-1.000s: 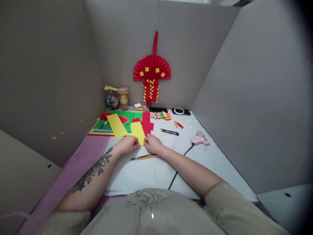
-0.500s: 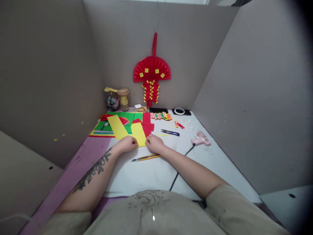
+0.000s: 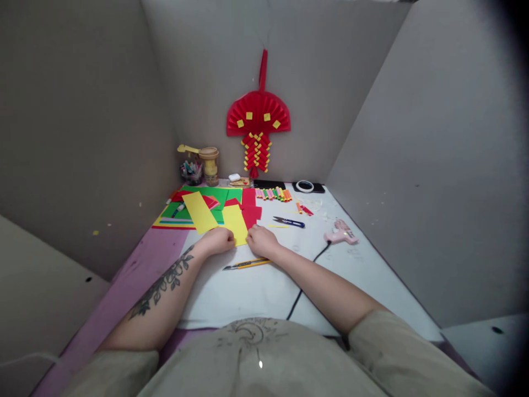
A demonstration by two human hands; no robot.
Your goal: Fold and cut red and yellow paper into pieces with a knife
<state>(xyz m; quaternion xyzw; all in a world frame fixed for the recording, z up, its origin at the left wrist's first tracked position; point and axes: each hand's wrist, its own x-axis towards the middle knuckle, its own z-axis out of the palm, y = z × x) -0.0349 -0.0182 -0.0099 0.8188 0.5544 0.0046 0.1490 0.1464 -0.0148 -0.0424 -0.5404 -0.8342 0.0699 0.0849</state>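
A yellow paper strip (image 3: 236,221) lies on the white table in front of me. My left hand (image 3: 219,240) and my right hand (image 3: 260,240) both pinch its near end, fingers curled, knuckles close together. A second yellow strip (image 3: 199,212) lies to the left on green paper (image 3: 215,194). Red paper pieces (image 3: 249,208) sit just beyond my right hand. A yellow craft knife (image 3: 246,264) lies on the table just under my wrists.
Small blue scissors (image 3: 289,223) and a pink glue gun (image 3: 340,234) with a black cord lie to the right. Rolled paper tubes (image 3: 273,194), a tape roll (image 3: 305,186) and jars (image 3: 210,165) line the back. A red paper fan ornament (image 3: 258,121) hangs on cardboard walls.
Both hands stay pinched on the yellow strip's near end with only slight shifts. The view has tilted a little.
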